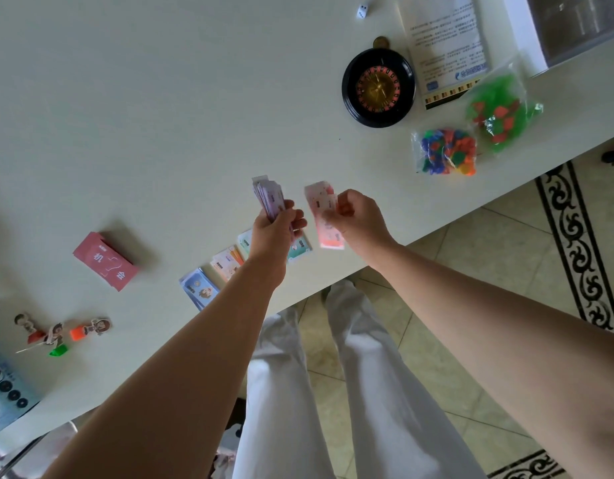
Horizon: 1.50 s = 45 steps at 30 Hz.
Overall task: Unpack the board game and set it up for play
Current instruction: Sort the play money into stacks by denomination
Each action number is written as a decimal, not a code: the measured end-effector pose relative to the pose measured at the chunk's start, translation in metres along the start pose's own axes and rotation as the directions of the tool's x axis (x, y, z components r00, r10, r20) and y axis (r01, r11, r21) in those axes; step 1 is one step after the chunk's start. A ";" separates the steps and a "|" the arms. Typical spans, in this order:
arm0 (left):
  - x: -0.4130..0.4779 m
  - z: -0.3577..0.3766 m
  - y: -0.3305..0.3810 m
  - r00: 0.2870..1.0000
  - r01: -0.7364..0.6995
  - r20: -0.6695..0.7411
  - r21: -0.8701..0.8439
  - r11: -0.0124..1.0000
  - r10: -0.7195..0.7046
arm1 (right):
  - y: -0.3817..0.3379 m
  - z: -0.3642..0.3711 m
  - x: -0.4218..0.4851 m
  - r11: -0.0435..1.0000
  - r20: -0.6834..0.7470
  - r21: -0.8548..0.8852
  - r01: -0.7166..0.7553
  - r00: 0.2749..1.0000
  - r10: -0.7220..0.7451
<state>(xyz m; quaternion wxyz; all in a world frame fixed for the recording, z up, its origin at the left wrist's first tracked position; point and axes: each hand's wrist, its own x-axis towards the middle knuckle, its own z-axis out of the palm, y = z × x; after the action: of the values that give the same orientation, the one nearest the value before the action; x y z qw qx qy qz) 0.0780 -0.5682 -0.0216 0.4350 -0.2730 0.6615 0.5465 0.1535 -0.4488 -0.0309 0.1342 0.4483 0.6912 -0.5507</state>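
Pale table (160, 98) fills most of your view, with beige floor tiles and a black scroll-pattern rug border to your right.

Your left hand (278, 226) has its fingers curled round a stack of purple notes (267, 195), held upright above the table near its front edge. Your right hand (357, 216), just beside it, pinches pink notes (321, 209) between thumb and fingers. They are motion-blurred, so you cannot tell whether their lower end touches the table.

Under your left wrist, sorted piles of play money sit in a row along the near edge: a blue pile (198, 288), a cream-and-orange pile (226, 262) and a teal pile (298, 248). Their numerals are too blurred to read.

To the left lies a red card pack (105, 261) printed with the white characters "机" and "会". Further left are cardboard character pawns (56, 333) on red, orange and green stands.

At the far right stands a black roulette wheel (378, 88), with a white die (362, 11) beyond it. Beside the wheel is a printed instruction sheet (444, 39), its text too small to read. Near it lie a bag of multicoloured pieces (445, 152) and a bag of green and red pieces (495, 108).
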 end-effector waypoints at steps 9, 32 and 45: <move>0.028 0.009 -0.017 0.975 -0.213 0.031 0.389 0.896 0.218 | 0.024 0.010 0.029 0.754 -0.061 -0.628 0.193 0.954 -0.294; 0.046 0.031 -0.034 0.955 -0.292 0.132 0.568 0.770 0.265 | 0.046 -0.005 0.038 0.637 -0.005 -0.746 0.195 0.954 -0.299; 0.048 0.031 -0.037 0.937 -0.335 0.157 0.646 0.685 0.311 | 0.058 -0.036 0.034 0.684 -0.034 -0.721 0.112 0.980 -0.196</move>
<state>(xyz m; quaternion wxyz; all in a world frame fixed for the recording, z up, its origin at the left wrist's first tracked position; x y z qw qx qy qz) 0.0951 -0.5420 -0.0825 0.4114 0.0300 0.8420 0.3478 0.1895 -0.4011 -0.0781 0.2137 0.3302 0.8920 -0.2229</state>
